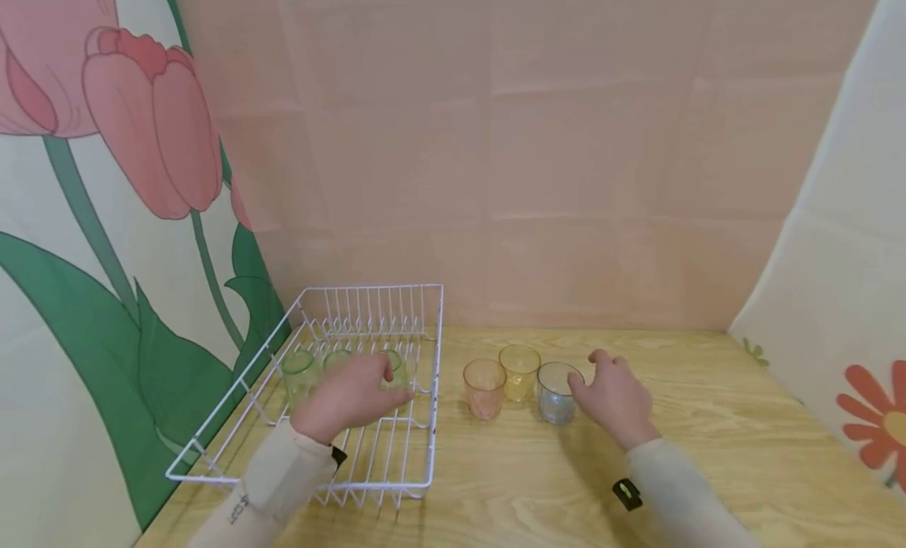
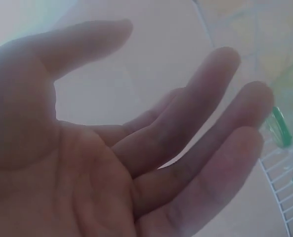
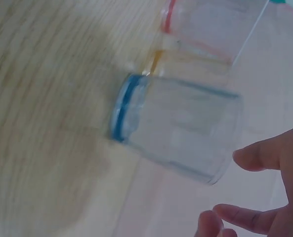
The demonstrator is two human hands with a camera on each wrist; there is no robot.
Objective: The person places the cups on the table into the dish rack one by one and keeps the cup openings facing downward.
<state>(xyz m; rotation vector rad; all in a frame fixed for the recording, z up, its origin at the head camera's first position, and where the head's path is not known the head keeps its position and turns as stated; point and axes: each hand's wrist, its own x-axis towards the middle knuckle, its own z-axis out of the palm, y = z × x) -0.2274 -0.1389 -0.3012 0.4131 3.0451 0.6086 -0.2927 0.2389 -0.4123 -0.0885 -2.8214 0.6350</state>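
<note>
My left hand (image 1: 350,395) is over the white wire dish rack (image 1: 433,422), partly covering the green glasses in it. In the left wrist view its fingers are spread, relaxed and slightly bent, and hold nothing. The green glasses in the rack are a left one (image 1: 300,373), a middle one (image 1: 336,358) and a right one (image 1: 396,367). My right hand (image 1: 616,395) is at the right side of a bluish clear glass (image 1: 556,402), thumb and fingers parted. In the right wrist view the thumb tip is right by the rim of this blue-based glass (image 3: 186,128).
Beside the bluish glass stand a yellow glass (image 1: 520,375) and a pink glass (image 1: 484,391), to the right of the rack on a wooden table (image 1: 510,485). A pinkish cloth (image 1: 495,155) hangs behind. Tulip-printed cloth (image 1: 156,131) borders the left, and flower-printed cloth (image 1: 814,320) the right.
</note>
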